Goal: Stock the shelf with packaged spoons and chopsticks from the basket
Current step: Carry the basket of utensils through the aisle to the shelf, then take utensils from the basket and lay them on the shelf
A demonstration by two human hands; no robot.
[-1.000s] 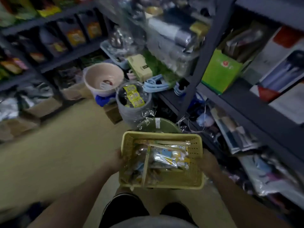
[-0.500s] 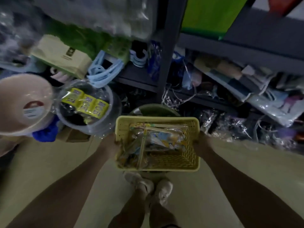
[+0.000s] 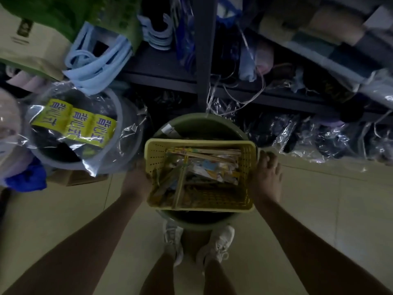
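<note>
A yellow perforated basket (image 3: 246, 179) sits across the rim of a green round bucket (image 3: 204, 126) on the floor. Inside lie packaged wooden chopsticks (image 3: 212, 153) and clear packets with colourful spoons (image 3: 214, 171). My left hand (image 3: 136, 182) grips the basket's left side. My right hand (image 3: 268, 175) rests against its right side, fingers spread over the end. The dark metal shelf (image 3: 161, 78) stands just behind the bucket, packed with goods.
A grey tub (image 3: 125, 150) wrapped in plastic with yellow labels stands at the left, blue hangers (image 3: 95, 67) above it. A shelf upright (image 3: 204, 50) rises behind the bucket. Plastic-wrapped dark goods (image 3: 319, 135) line the floor at right. My white shoes (image 3: 221, 243) are below the bucket.
The view has tilted down and closer to the floor. The basket has come down onto the green bucket, still between both hands.
</note>
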